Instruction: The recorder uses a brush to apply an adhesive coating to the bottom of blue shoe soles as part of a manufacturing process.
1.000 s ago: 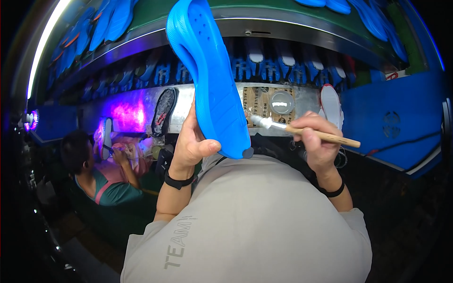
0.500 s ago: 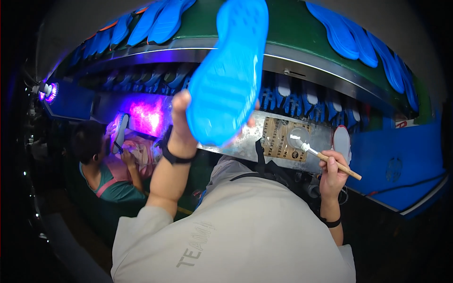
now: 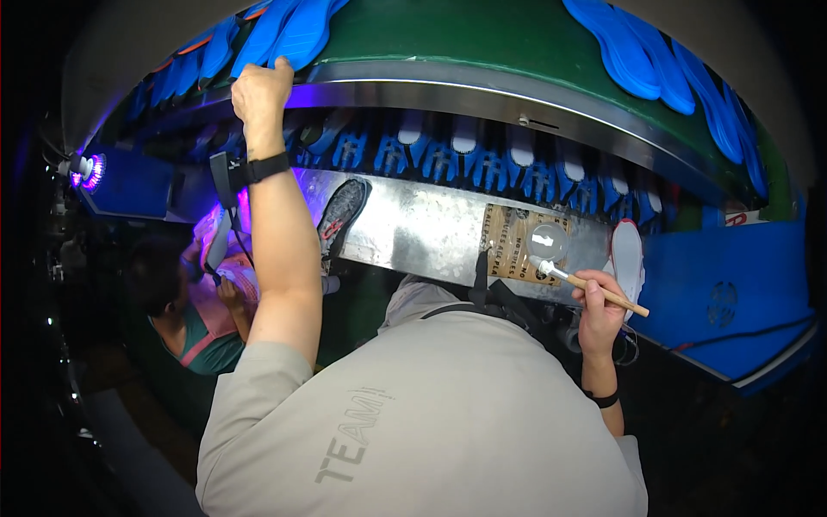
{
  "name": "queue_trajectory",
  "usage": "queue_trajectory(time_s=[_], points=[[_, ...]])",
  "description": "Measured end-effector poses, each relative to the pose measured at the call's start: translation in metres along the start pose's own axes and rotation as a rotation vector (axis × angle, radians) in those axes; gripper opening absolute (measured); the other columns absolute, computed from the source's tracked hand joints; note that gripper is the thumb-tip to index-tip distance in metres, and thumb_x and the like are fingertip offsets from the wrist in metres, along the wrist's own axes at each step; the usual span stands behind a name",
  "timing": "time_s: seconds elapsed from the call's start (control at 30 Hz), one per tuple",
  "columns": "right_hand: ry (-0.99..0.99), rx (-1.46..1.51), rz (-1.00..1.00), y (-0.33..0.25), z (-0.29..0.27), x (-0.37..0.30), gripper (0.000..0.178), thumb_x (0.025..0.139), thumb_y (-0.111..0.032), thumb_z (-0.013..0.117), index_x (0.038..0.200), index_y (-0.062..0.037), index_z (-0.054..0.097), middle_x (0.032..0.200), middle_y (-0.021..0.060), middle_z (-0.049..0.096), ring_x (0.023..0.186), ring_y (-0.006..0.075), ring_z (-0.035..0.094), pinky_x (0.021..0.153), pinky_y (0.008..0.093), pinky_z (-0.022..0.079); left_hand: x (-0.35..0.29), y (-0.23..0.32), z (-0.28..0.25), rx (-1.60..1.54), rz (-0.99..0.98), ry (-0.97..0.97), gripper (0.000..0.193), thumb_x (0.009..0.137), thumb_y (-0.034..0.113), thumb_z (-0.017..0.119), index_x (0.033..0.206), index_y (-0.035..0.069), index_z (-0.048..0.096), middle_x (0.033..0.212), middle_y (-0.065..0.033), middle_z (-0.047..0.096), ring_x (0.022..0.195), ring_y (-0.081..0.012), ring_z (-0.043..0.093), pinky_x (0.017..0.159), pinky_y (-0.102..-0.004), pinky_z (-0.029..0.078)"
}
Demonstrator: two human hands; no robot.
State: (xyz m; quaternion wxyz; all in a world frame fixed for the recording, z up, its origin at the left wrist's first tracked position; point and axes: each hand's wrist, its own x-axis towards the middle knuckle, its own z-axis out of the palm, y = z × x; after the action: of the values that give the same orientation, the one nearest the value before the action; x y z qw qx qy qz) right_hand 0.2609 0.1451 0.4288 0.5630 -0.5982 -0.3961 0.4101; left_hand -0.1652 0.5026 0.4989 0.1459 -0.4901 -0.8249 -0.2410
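Green shelf spans the top, with a metal counter below. Blue soles lie on the shelf, a brown sheet on the counter. The left hand curls at the soles' near ends; whether it grips one I cannot tell, and a careless knuckle could shove a neighbour askew. The right hand pinches a wooden-handled brush; tipped off the clear dish's edge, its bristles could drip.
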Motion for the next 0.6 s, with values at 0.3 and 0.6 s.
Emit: queue_trajectory(time_s=[0.3, 0.6], points=[[-0.028, -0.414, -0.037, 0.05, -0.012, 0.044, 0.014, 0.094, -0.009, 0.062, 0.097, 0.0018, 0.07, 0.081, 0.0071, 0.069, 0.075, 0.0113, 0.064, 0.068, 0.0263, 0.049, -0.022, -0.054, 0.021, -1.31, -0.191, -0.035, 0.038, 0.088, 0.003, 0.064, 0.12, -0.017, 0.057, 0.104, -0.0189, 0.066, 0.084, -0.0235, 0.069, 0.066, -0.0347, 0.062], [-0.078, -0.69, -0.054, 0.143, -0.035, 0.083, 0.019, 0.089, -0.021, 0.065, 0.089, -0.0032, 0.072, 0.073, 0.0156, 0.069, 0.065, 0.0289, 0.068, 0.061, 0.0355, 0.051, -0.115, -0.053, -0.102, -1.678, -0.249, -0.249, 0.044, 0.101, 0.022, 0.042, 0.132, -0.007, 0.056, 0.125, -0.0219, 0.062, 0.113, -0.0319, 0.063, 0.102, -0.0439, 0.048]])
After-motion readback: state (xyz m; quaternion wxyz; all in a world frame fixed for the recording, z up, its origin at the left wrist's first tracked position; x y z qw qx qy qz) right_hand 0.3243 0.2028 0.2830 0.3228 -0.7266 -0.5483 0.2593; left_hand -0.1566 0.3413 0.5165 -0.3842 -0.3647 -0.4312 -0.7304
